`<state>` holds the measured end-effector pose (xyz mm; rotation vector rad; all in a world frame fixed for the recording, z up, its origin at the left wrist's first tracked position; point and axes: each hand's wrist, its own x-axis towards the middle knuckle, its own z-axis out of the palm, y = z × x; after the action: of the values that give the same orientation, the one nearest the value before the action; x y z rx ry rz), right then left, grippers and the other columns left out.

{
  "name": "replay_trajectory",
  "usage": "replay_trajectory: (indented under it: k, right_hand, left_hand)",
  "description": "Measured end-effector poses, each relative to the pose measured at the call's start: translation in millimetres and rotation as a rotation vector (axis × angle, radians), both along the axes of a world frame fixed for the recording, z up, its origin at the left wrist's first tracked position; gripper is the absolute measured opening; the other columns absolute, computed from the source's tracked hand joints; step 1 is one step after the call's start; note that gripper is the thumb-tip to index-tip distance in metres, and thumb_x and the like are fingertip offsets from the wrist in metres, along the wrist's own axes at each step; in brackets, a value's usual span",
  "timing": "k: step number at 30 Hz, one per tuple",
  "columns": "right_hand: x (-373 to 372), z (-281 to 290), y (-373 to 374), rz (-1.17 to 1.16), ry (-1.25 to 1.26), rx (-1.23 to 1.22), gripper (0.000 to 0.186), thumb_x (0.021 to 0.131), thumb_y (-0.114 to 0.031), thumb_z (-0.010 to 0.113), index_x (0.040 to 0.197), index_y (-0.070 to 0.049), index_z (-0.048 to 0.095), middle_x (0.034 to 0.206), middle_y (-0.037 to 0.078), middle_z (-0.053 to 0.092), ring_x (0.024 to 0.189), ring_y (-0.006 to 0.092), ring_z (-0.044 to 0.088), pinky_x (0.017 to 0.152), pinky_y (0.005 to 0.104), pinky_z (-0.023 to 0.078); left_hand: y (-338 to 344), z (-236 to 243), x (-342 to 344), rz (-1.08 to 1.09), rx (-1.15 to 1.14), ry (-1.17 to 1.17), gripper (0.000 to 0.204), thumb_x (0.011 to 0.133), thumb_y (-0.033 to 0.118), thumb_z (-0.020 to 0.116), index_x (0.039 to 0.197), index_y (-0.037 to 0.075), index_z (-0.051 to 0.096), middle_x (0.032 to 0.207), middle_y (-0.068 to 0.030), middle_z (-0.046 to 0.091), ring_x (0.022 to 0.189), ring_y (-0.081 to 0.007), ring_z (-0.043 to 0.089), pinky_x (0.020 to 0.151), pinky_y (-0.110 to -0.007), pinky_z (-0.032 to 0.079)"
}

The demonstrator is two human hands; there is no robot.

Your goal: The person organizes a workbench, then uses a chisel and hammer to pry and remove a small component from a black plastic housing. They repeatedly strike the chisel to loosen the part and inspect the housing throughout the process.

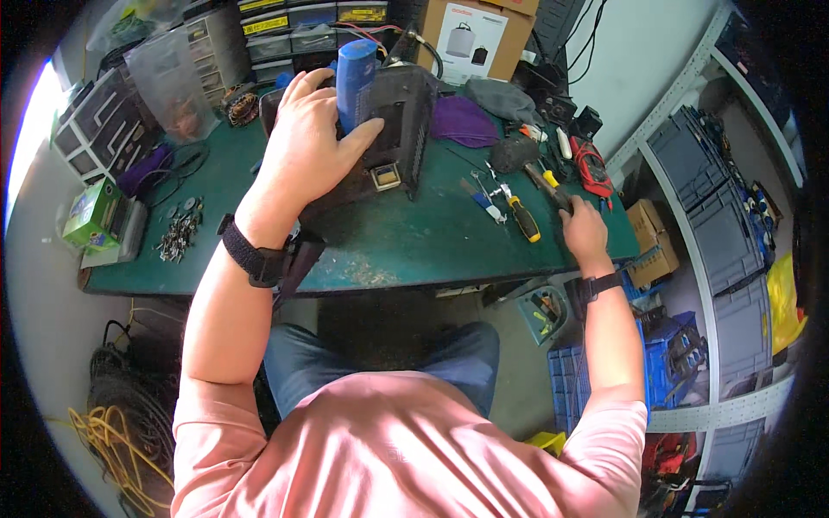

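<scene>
A black boxy housing [401,129] with an open recess stands tilted on the bench in front of me. A blue cylinder [357,82] rises upright against it, its kind not clear. My left hand [315,142] is closed around the cylinder's left side, thumb to its right; the far fingertips are partly hidden. To the right, my right hand [583,229] grips the handle end of a mallet [515,155], whose dark head lies farther off on the bench. Between my hands lies a yellow-and-black screwdriver [524,220], beside a blue-handled tool [489,205].
The green bench [363,259] holds loose screws [180,231] at left and a red multimeter [592,166] at right. A purple cloth [465,121] and a cardboard box [475,41] are at the back. Shelving [691,207] with grey crates stands right; blue crates [570,380] sit below.
</scene>
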<state>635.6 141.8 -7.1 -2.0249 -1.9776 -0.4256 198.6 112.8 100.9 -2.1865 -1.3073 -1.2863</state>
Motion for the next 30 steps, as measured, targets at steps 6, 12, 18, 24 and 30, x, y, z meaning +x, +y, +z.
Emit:
replay_trajectory:
  k: [6, 12, 18, 24, 30]
  right_hand:
    - [3, -1, -1, 0.021, -0.034, -0.070, 0.034, 0.082, -0.023, 0.069, 0.111, -0.006, 0.063, 0.101, 0.017, 0.064, 0.094, 0.0368, 0.062, 0.080, 0.0469, 0.052]
    - [-25, 50, -3, 0.142, -0.027, 0.110, 0.026, 0.082, -0.020, 0.068, 0.104, -0.006, 0.066, 0.099, 0.017, 0.063, 0.096, 0.0359, 0.061, 0.081, 0.0455, 0.051]
    - [-184, 157, -40, 0.896, 0.750, -0.217, 0.033, 0.082, -0.013, 0.075, 0.111, -0.002, 0.064, 0.077, -0.008, 0.051, 0.069, 0.0013, 0.046, 0.059, 0.0194, 0.039]
    - [-267, 165, -30, 1.204, 0.879, -0.242, 0.031, 0.083, -0.015, 0.076, 0.107, 0.000, 0.061, 0.075, -0.005, 0.056, 0.067, 0.0023, 0.047, 0.058, 0.0209, 0.041]
    - [-278, 174, -20, 1.183, 0.762, -0.145, 0.021, 0.084, -0.015, 0.074, 0.095, 0.001, 0.064, 0.081, 0.000, 0.064, 0.073, 0.0051, 0.056, 0.066, 0.0243, 0.049]
  left_hand:
    - [-2, 5, -5, -0.047, -0.028, 0.039, 0.034, 0.077, 0.031, 0.069, 0.087, -0.002, 0.071, 0.098, -0.0227, 0.068, 0.116, -0.0388, 0.051, 0.103, -0.047, 0.037]
    - [-4, 8, -3, -0.101, -0.034, 0.086, 0.035, 0.078, 0.031, 0.070, 0.091, -0.002, 0.071, 0.100, -0.0218, 0.067, 0.116, -0.0394, 0.050, 0.105, -0.048, 0.034]
    - [-16, 12, -10, -0.127, -0.065, 0.131, 0.037, 0.076, 0.030, 0.071, 0.098, 0.000, 0.069, 0.109, -0.0192, 0.065, 0.117, -0.0400, 0.049, 0.104, -0.048, 0.035]
    - [-17, 12, -15, -0.254, -0.102, 0.072, 0.042, 0.076, 0.029, 0.074, 0.106, 0.002, 0.065, 0.117, -0.0166, 0.061, 0.117, -0.0378, 0.048, 0.104, -0.047, 0.035]
    - [-16, 14, -18, -0.223, -0.137, 0.059, 0.051, 0.069, 0.030, 0.080, 0.109, 0.002, 0.065, 0.119, -0.0166, 0.059, 0.117, -0.0371, 0.049, 0.103, -0.045, 0.037]
